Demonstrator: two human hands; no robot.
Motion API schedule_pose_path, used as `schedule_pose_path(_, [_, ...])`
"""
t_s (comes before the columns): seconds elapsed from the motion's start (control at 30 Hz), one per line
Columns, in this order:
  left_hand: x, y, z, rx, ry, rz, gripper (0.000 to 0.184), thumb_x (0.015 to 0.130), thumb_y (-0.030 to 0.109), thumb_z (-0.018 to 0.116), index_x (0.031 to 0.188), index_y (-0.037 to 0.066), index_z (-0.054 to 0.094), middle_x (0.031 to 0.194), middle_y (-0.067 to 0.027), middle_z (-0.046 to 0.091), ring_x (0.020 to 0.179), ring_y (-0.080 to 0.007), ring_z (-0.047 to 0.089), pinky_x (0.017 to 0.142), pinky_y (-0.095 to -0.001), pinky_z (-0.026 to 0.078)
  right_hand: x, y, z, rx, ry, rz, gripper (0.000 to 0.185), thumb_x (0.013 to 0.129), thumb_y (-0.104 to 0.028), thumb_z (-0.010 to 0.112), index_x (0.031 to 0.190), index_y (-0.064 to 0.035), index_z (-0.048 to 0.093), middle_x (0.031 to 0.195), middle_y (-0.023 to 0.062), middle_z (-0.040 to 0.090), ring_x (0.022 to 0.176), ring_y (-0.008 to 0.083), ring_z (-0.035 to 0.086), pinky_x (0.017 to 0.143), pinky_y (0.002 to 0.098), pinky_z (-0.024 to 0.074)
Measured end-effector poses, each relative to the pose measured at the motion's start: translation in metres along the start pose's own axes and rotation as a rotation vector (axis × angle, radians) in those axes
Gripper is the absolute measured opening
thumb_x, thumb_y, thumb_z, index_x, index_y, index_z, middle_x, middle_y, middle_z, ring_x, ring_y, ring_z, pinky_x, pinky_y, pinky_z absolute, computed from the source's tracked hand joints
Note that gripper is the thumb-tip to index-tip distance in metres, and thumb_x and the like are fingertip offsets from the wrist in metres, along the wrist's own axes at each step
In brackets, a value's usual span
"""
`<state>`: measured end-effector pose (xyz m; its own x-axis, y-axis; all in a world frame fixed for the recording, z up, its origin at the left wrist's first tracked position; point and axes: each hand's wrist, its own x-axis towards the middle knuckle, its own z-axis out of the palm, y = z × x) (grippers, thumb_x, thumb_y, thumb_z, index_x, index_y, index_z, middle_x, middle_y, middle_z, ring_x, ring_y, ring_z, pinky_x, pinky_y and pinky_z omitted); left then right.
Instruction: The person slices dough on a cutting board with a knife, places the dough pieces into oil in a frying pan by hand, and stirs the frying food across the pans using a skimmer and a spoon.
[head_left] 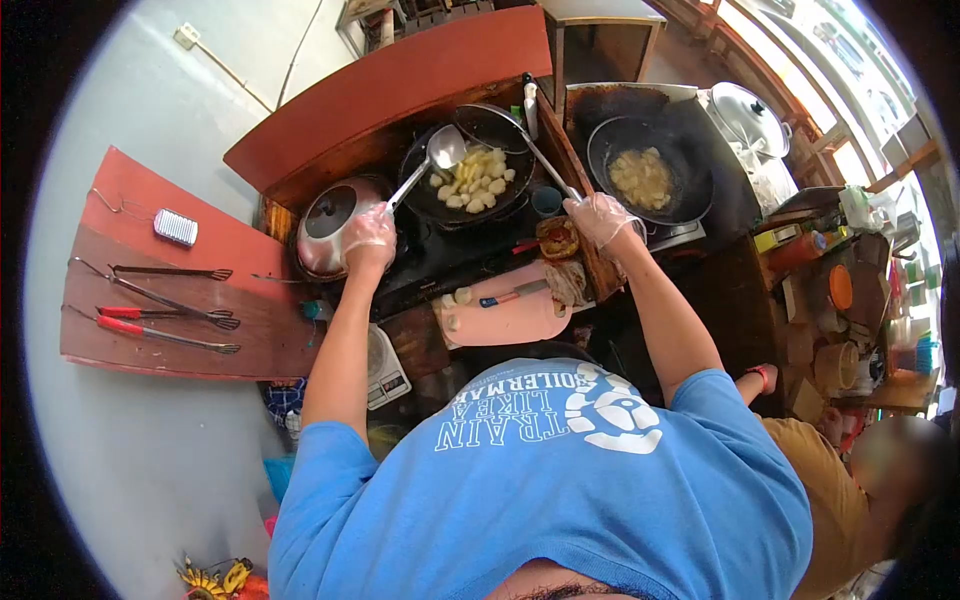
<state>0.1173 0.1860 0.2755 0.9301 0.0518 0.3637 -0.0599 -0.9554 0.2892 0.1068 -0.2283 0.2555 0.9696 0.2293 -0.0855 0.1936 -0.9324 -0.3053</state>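
At upper centre, the left hand (369, 236) clasps a ladle (446, 148), the right hand (601, 217) a probable strainer (540, 153), over pale chunks (474, 180) in a wok (416, 157).

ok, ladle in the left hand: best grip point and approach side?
Likely the near end of the handle, from the near left: the ladle slants, bowl over the wok, long straight handle running back to the left hand.

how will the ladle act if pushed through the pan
The ladle will probably be stiff: its long handle looks metal. Its broad bowl likely makes the far end heavy. It may slip slightly in the gloved left hand.
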Motion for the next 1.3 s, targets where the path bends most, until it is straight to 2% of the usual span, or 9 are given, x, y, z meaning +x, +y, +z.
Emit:
schedule_pose_path(0.47, [-0.01,0.029,-0.009,0.306,-0.054,-0.036,0.028,0.095,0.025,0.047,0.094,0.01,0.071,0.087,-0.0176,0.069,0.081,-0.0373,0.067,0.071,-0.0496,0.052,-0.017,0.004,-0.018,0.256,-0.011,0.224,0.033,0.097,-0.03,0.047,0.099,-0.0018,0.064,0.092,0.0271,0.064,0.091,0.044,0.064,0.08,0.052,0.0514])
schedule_pose_path(0.53, [-0.012,0.031,-0.011,0.324,-0.049,-0.083,0.028,0.095,0.024,0.047,0.092,0.009,0.071,0.086,-0.018,0.069,0.081,-0.0378,0.067,0.071,-0.05,0.052,-0.025,0.004,-0.018,-0.062,0.032,-0.085,0.034,0.097,-0.03,0.046,0.096,-0.0013,0.065,0.091,0.0279,0.063,0.09,0.0445,0.064,0.08,0.0523,0.0513])
schedule_pose_path(0.87, [-0.013,0.048,-0.045,0.32,-0.138,-0.179,0.034,0.093,0.02,0.047,0.081,0.002,0.072,0.09,-0.0184,0.07,0.087,-0.0356,0.068,0.077,-0.0449,0.053,-0.037,0.019,0.0,-0.15,0.064,-0.29,0.023,0.097,-0.019,0.047,0.102,-0.0021,0.062,0.082,0.0245,0.064,0.08,0.0416,0.066,0.067,0.0492,0.0537])
schedule_pose_path(0.93, [-0.001,0.042,-0.05,0.625,-0.47,0.305,0.029,0.092,0.017,0.052,0.08,0.0,0.072,0.088,-0.0206,0.07,0.086,-0.035,0.069,0.075,-0.0425,0.055,-0.037,0.012,-0.006,-0.133,-0.007,-0.313,0.023,0.097,-0.018,0.047,0.099,-0.0001,0.061,0.075,0.0232,0.063,0.077,0.0409,0.066,0.064,0.0498,0.0527])
schedule_pose_path(0.97, [0.006,0.027,-0.039,0.626,-0.473,0.305,0.029,0.092,0.017,0.052,0.08,0.0,0.072,0.088,-0.0206,0.07,0.086,-0.035,0.069,0.075,-0.0425,0.055,-0.04,0.008,-0.012,-0.13,-0.008,-0.313,0.023,0.097,-0.018,0.047,0.099,-0.0001,0.061,0.075,0.0232,0.063,0.077,0.0409,0.066,0.064,0.0498,0.0527])
schedule_pose_path(1.07, [0.016,-0.039,0.027,-0.531,-0.402,-0.244,0.007,0.079,0.004,0.066,0.078,0.0,0.072,0.062,-0.0057,0.064,0.054,-0.015,0.058,0.048,-0.0308,0.042,-0.052,-0.013,-0.045,0.109,-0.183,-0.127,0.021,0.096,-0.016,0.048,0.099,0.0009,0.061,0.075,0.0235,0.064,0.075,0.041,0.066,0.064,0.0506,0.0524])
schedule_pose_path(1.1, [0.002,0.015,-0.017,-1.029,-0.494,-0.525,0.005,0.079,0.003,0.067,0.076,-0.001,0.069,0.059,0.0,0.055,0.051,-0.0089,0.046,0.044,-0.0274,0.031,-0.052,-0.014,-0.048,0.169,-0.217,-0.095,0.023,0.097,-0.018,0.048,0.095,0.0018,0.061,0.072,0.0209,0.063,0.07,0.0381,0.065,0.061,0.0486,0.0513])
schedule_pose_path(1.27, [-0.017,0.018,0.015,-1.012,-0.342,-0.59,0.007,0.078,0.005,0.072,0.082,-0.001,0.071,0.061,0.0023,0.057,0.048,-0.0054,0.044,0.042,-0.023,0.028,-0.039,0.002,-0.031,0.62,-0.28,0.21,0.034,0.098,-0.029,0.054,0.082,0.0008,0.06,0.065,0.0081,0.057,0.056,0.0239,0.054,0.051,0.0388,0.0432])
schedule_pose_path(1.3, [-0.017,0.013,0.018,-0.855,-0.322,-0.413,0.01,0.08,0.006,0.069,0.086,0.0,0.073,0.062,-0.0013,0.06,0.05,-0.0088,0.049,0.045,-0.0261,0.034,-0.038,0.005,-0.031,0.601,-0.259,0.186,0.037,0.096,-0.032,0.057,0.077,-0.0006,0.059,0.063,0.0042,0.052,0.054,0.0197,0.049,0.049,0.036,0.0389])
